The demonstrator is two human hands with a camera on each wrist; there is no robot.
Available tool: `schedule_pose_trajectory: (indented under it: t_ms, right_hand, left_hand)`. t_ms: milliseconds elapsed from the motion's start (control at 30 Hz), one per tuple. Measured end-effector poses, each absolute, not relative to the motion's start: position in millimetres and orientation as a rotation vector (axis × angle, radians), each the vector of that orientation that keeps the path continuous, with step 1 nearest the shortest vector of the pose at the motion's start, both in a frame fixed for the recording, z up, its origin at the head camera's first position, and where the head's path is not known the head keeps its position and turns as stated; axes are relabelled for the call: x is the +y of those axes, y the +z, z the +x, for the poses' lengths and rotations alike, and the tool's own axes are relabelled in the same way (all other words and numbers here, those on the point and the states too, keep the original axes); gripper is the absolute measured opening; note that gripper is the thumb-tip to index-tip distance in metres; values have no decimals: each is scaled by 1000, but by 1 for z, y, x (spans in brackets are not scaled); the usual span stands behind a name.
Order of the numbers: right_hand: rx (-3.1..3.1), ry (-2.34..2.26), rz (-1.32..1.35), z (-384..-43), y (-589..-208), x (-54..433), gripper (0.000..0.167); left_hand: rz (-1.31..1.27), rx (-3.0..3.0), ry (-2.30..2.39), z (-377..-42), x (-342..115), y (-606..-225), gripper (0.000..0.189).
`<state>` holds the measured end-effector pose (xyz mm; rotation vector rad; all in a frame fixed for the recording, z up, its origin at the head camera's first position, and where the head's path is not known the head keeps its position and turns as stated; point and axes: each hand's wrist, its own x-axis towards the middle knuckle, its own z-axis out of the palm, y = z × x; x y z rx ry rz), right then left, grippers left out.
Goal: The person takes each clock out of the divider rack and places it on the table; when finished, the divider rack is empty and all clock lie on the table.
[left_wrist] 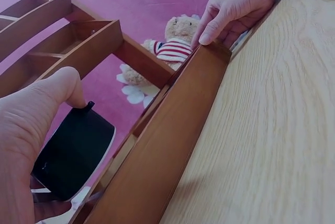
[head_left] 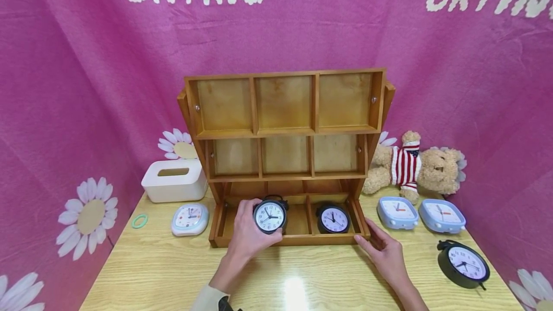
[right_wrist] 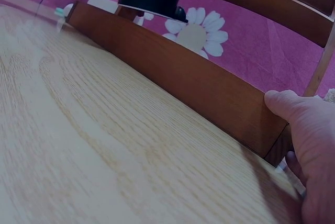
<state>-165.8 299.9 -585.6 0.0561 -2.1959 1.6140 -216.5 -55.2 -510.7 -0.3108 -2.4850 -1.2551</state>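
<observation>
My left hand (head_left: 248,232) grips a round black alarm clock (head_left: 270,216) by its sides, its white dial facing up toward me. The clock is above the lowest tier of a three-tier wooden shelf rack (head_left: 298,240), close over the left and middle part. In the left wrist view the thumb presses the black casing (left_wrist: 76,150). At the rack's front right corner, my right hand (head_left: 384,253) holds the wood, thumb on the front board (right_wrist: 183,77) and fingers round the side. A second black alarm clock (head_left: 333,219) lies in the lowest tier's right compartment.
Left of the rack are a white tissue box (head_left: 173,190), a pale blue-and-white clock (head_left: 190,219) and a green ring (head_left: 139,221). On the right are a teddy bear (head_left: 406,167), two blue clocks (head_left: 397,211) and another black alarm clock (head_left: 464,264). Pink cloth (head_left: 281,37) hangs behind.
</observation>
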Motion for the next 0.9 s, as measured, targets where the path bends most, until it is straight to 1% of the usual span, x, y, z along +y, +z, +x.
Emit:
schedule_pose_trajectory:
  t_ms: [533, 767, 900]
  right_hand:
    - [-2199, 1601, 52, -166, -584, 298, 58]
    - [-2213, 1596, 30, -166, -583, 299, 58]
    - [-2225, 1580, 14, -164, -584, 298, 57]
  left_hand:
    - [-182, -2376, -1170, -198, -115, -507, 80]
    - [-127, -2322, -1100, -190, -156, -503, 79]
    - [-35, -2335, -1042, -182, -183, -501, 79]
